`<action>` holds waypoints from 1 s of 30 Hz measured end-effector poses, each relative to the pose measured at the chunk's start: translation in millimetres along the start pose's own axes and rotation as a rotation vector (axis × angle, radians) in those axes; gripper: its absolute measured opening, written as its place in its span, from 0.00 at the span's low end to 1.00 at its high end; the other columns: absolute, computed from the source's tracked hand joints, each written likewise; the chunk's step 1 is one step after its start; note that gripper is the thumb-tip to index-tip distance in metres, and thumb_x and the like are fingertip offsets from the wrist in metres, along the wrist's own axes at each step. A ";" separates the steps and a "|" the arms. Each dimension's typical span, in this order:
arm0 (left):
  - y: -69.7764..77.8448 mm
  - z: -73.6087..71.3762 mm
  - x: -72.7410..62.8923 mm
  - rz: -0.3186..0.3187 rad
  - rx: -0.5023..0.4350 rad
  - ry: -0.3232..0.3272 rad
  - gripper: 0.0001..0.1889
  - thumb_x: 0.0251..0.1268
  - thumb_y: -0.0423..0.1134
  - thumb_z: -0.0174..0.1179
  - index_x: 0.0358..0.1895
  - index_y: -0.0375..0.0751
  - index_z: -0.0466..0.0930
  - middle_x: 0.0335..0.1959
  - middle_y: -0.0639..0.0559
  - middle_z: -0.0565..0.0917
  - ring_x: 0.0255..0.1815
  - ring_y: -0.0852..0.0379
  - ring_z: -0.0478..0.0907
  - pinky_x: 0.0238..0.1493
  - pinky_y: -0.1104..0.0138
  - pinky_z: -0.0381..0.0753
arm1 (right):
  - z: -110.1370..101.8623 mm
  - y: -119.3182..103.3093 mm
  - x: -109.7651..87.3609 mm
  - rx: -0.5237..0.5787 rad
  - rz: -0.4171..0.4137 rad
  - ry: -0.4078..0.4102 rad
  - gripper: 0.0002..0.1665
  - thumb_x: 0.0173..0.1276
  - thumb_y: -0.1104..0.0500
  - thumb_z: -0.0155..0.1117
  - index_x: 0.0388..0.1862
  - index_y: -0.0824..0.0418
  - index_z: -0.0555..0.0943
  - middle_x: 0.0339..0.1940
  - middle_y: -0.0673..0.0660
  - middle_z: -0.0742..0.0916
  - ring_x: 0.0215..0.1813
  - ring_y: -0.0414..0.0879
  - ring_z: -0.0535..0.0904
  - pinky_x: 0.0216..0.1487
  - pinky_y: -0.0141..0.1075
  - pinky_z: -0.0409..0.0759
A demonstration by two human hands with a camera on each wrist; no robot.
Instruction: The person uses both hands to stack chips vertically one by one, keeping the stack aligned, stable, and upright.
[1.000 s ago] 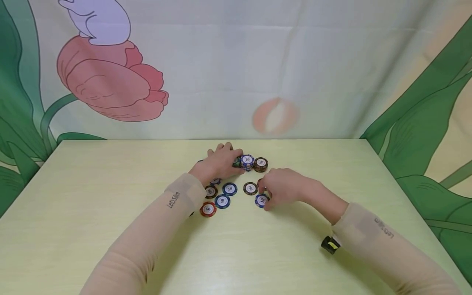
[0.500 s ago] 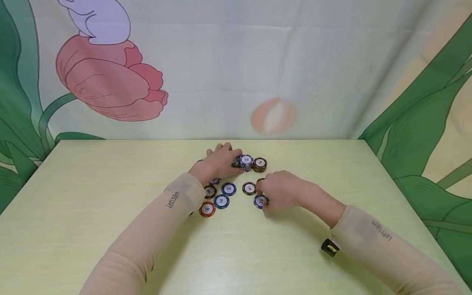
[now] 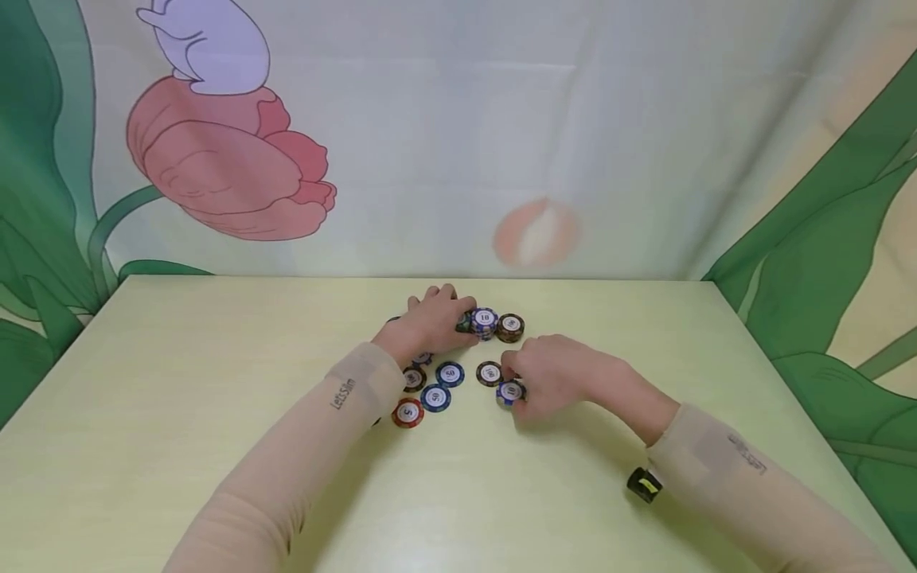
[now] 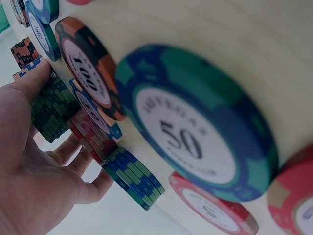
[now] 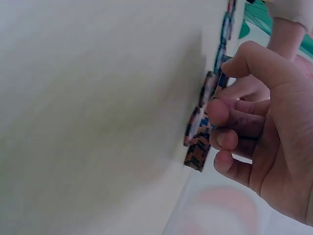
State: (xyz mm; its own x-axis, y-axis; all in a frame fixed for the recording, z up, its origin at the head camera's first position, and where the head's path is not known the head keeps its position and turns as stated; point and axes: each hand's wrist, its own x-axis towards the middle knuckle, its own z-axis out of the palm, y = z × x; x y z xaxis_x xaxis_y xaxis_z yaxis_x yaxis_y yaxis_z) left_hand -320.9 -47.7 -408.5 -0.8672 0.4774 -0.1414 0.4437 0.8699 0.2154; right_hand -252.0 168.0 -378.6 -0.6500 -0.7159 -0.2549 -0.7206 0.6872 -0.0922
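My left hand [image 3: 433, 322] reaches around a row of poker chip stacks at the back of the table. In the left wrist view its thumb lies along the near side, by the green stack [image 4: 54, 105], while fingers curl behind the red stack [image 4: 93, 132] and the blue-green stack [image 4: 134, 178]. My right hand [image 3: 555, 374] pinches a blue 10 poker chip [image 3: 510, 391] between thumb and index finger, over the near side of the row. A black-and-brown 100 chip [image 3: 489, 373] lies flat right beside it. The right hand's other fingers are bent inward.
At the row's right end stand a blue 10 stack [image 3: 484, 318] and a brown 100 stack [image 3: 511, 326]. Loose chips lie in front, among them blue 50 chips [image 3: 435, 397] and a red 5 chip [image 3: 408, 413]. A printed curtain [image 3: 430, 159] hangs behind the table.
The right hand's blue 10 chip has shifted slightly and now overlaps the edge of the neighbouring 100 chip. The left hand stays at the stacks. The whole view has tilted a little.
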 end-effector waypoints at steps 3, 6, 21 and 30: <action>0.9 0.0 0.4 0.002 -0.003 -0.002 0.35 0.72 0.58 0.62 0.77 0.50 0.67 0.68 0.39 0.69 0.68 0.40 0.64 0.65 0.38 0.62 | -6.8 2.5 -0.1 0.009 0.019 0.041 0.21 0.59 0.48 0.69 0.46 0.58 0.82 0.20 0.46 0.79 0.22 0.40 0.72 0.28 0.38 0.75; 1.1 -0.7 0.5 -0.001 -0.006 -0.004 0.34 0.72 0.58 0.62 0.77 0.51 0.67 0.68 0.39 0.69 0.68 0.40 0.64 0.65 0.38 0.62 | -14.7 7.2 2.7 0.015 0.035 0.090 0.20 0.59 0.49 0.69 0.46 0.59 0.81 0.19 0.47 0.78 0.21 0.40 0.70 0.26 0.37 0.72; 1.4 -2.6 -0.3 -0.014 0.005 -0.012 0.34 0.73 0.58 0.61 0.76 0.51 0.67 0.67 0.40 0.69 0.66 0.41 0.64 0.65 0.39 0.63 | -19.4 28.5 34.2 -0.010 0.183 0.259 0.21 0.60 0.48 0.66 0.45 0.62 0.80 0.23 0.49 0.80 0.22 0.44 0.75 0.23 0.38 0.72; 1.4 -2.6 -1.6 -0.020 0.001 -0.005 0.32 0.73 0.58 0.61 0.75 0.52 0.68 0.66 0.40 0.69 0.66 0.41 0.64 0.63 0.40 0.64 | -17.7 27.3 53.0 -0.016 0.204 0.294 0.19 0.60 0.49 0.67 0.43 0.62 0.80 0.27 0.51 0.82 0.24 0.45 0.77 0.22 0.39 0.73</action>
State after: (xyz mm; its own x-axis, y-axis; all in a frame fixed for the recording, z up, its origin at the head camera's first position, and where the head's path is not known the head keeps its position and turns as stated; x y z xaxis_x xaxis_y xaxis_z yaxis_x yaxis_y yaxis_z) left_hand -319.5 -47.6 -405.5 -0.8748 0.4604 -0.1508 0.4263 0.8795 0.2117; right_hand -310.4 146.6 -377.6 -0.8208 -0.5709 0.0215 -0.5711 0.8192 -0.0527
